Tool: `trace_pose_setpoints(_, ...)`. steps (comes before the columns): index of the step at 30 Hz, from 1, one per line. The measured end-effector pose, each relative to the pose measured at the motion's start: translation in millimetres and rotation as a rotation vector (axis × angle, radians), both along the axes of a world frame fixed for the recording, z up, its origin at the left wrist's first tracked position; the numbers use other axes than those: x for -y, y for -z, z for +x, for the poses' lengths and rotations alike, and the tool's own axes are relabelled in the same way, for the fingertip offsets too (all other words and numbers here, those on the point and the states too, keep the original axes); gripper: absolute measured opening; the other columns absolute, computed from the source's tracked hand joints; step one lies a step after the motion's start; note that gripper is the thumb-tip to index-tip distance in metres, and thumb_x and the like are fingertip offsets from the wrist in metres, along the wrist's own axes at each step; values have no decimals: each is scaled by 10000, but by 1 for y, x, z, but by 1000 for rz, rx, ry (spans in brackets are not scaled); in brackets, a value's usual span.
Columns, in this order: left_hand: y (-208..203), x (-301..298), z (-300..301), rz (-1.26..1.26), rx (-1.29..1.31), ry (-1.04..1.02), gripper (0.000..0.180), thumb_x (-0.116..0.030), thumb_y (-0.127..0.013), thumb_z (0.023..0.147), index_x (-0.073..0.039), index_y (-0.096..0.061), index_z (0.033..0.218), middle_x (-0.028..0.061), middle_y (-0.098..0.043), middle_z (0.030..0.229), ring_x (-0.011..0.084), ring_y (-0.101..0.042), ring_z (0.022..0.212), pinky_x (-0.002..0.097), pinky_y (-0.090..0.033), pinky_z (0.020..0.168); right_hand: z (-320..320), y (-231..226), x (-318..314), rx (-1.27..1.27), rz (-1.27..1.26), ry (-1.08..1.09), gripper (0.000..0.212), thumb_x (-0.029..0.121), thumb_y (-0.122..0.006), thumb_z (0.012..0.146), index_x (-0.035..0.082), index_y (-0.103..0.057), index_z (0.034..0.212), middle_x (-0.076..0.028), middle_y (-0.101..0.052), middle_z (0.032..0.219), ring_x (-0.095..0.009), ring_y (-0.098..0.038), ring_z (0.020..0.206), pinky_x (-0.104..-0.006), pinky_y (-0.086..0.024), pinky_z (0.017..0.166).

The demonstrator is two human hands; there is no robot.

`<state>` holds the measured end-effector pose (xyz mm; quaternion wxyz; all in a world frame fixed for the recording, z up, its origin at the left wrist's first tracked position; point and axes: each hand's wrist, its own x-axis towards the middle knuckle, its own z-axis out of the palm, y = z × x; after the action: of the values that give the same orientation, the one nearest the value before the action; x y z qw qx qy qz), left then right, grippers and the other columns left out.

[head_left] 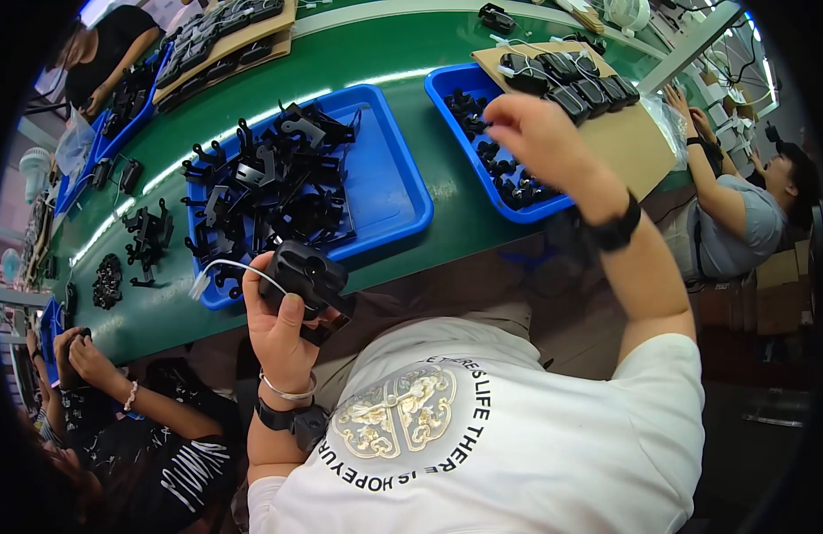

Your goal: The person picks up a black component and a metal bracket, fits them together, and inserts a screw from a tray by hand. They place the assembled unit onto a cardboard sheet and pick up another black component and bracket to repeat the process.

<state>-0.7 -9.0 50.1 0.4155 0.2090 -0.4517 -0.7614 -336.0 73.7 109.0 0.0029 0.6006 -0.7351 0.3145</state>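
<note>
My left hand (282,343) is wrapped round a black plastic housing (306,274), which has round recesses and a thin white cable (238,264) ending in a small white connector. It is held in front of me, by the near edge of a blue tray (389,200) heaped with black metal brackets (274,173). Over a second blue tray (540,212) to the right is my right hand (540,138), fingers curled together in a pinch. Small black knob-like parts (509,169) lie beneath it. Whatever sits between those fingertips is too small and blurred to make out.
Cardboard (621,147) carrying several black housings with white cables overlaps the right tray. Loose brackets (147,236) and a pile of small dark parts (107,280) lie on the green table (376,307). Co-workers sit at the left (162,409), right (741,214) and far left (109,53).
</note>
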Motion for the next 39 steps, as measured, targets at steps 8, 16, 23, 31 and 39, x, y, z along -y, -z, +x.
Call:
trace_pose_setpoints(8,-8,-3,6,-32,38,43,516,-124,-618,828,-86,-329,1254,90,-547,1017,183,-621,769,296,-554,600,-63,53,27,-292,466,88,114,103,-638,726,35,-618,815,-154,-626,783,-320,-606,768,-396,-480,679)
trace_pose_setpoints(16,-1,7,18,43,48,26,503,-79,-621,815,-78,-345,1236,90,-536,1067,166,-579,899,308,-538,708,-13,-3,0,608,51,-64,70,75,-525,858,24,-505,815,-118,-612,910,-165,-597,740,-251,-484,600)
trace_pose_setpoints(23,6,4,24,129,-10,67,501,-67,-626,817,-75,-348,1233,92,-527,1098,158,-563,942,292,-506,801,112,6,-9,1236,122,-572,60,16,-582,820,5,-525,835,-131,-562,886,-142,-572,603,-225,-481,554)
trace_pose_setpoints(31,5,2,31,93,75,142,503,-80,-631,818,-71,-346,1232,99,-525,1113,169,-563,970,300,-504,809,147,30,22,1179,152,-580,158,-43,-640,762,-18,-600,912,-107,-563,976,-123,-569,640,-223,-476,553)
trace_pose_setpoints(39,13,-2,25,127,56,151,523,-151,-641,816,-73,-339,1236,93,-539,1088,166,-591,931,277,-527,745,159,35,18,614,-147,-646,214,-38,-709,679,-1,-615,867,-108,-600,887,-173,-599,702,-251,-496,618)
